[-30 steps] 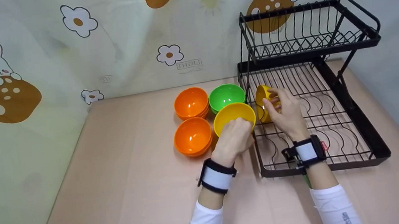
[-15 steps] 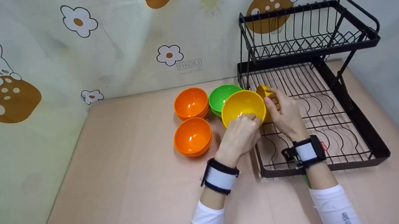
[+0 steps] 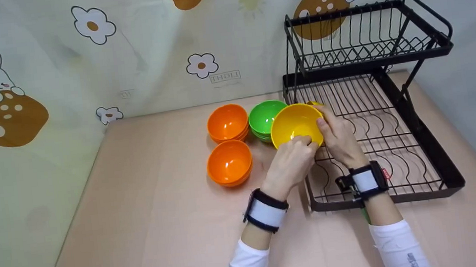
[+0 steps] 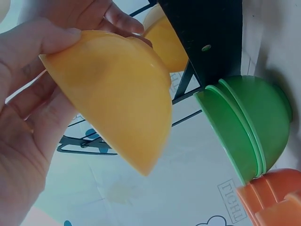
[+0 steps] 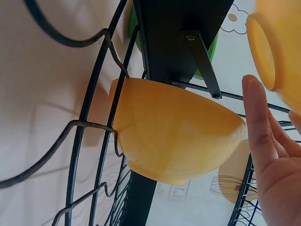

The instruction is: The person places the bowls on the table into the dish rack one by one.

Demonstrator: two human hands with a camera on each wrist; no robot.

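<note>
My left hand (image 3: 288,166) grips a yellow bowl (image 3: 292,121) by its near rim, tilted over the left edge of the black dish rack (image 3: 386,199). In the left wrist view its thumb presses on the bowl's outer wall. Another yellow bowl (image 5: 174,132) stands on edge in the rack's lower tier, mostly hidden in the head view behind the held one. My right hand (image 3: 340,138) is beside both bowls, its fingers straight in the right wrist view. Its thumb is right at the held bowl's rim, and its fingertips are close to the racked bowl.
Green bowls (image 3: 263,117) are stacked just left of the rack. Beside them stand two stacks of orange bowls, one at the back (image 3: 227,123) and one nearer (image 3: 229,163). The rack's upper tier (image 3: 372,64) overhangs the back. A patterned cloth (image 3: 145,50) hangs behind.
My left hand has lifted the yellow bowl and moved it right, from beside the green stack to the rack's edge. My right hand has stayed nearly in place by the racked bowl.
</note>
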